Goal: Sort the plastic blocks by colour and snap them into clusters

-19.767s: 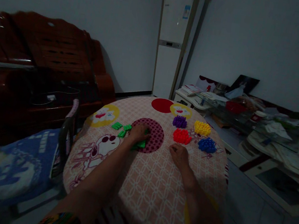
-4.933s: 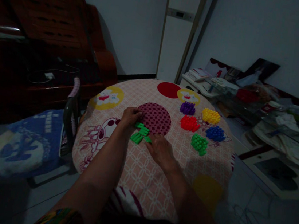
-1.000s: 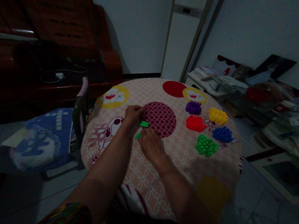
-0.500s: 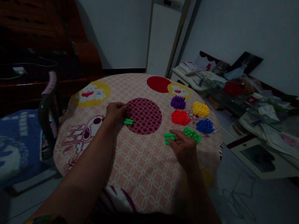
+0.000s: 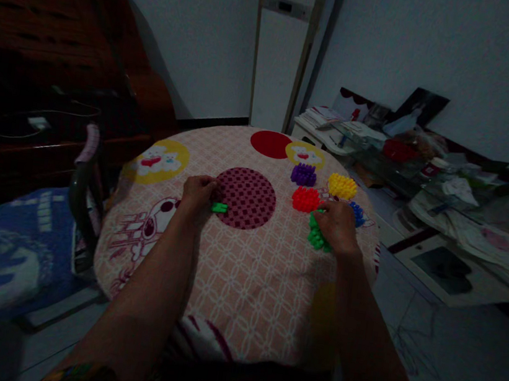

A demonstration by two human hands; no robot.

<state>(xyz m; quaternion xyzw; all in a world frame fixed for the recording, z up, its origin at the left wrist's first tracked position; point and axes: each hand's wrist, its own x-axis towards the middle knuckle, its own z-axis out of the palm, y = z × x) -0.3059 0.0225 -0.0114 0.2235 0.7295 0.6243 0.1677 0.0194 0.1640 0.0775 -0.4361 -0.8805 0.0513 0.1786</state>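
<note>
On the left of the table, my left hand (image 5: 198, 193) is closed, fingers curled down. A small knobbly green building block (image 5: 219, 208) sticks out at its thumb side; the grip itself is partly hidden. My right hand (image 5: 338, 224) reaches down over a cluster of green building blocks (image 5: 317, 237), its fingertips pinched on a green block at the cluster's upper edge. Just beyond that hand lies a group of red blocks (image 5: 305, 200). Blue blocks (image 5: 357, 214) are partly covered by the same hand. Farther back are purple blocks (image 5: 303, 174) and yellow blocks (image 5: 342, 186).
A patterned cloth (image 5: 243, 276) covers the round table. To the left stands a chair (image 5: 83, 193) with a blue cover, before a dark wooden bench (image 5: 66, 53). At the right, a low cabinet (image 5: 437, 258) carries papers and clutter.
My right hand has moved right and away from me, from holding green blocks in front of the green cluster to a place over it. My left hand has stayed put.
</note>
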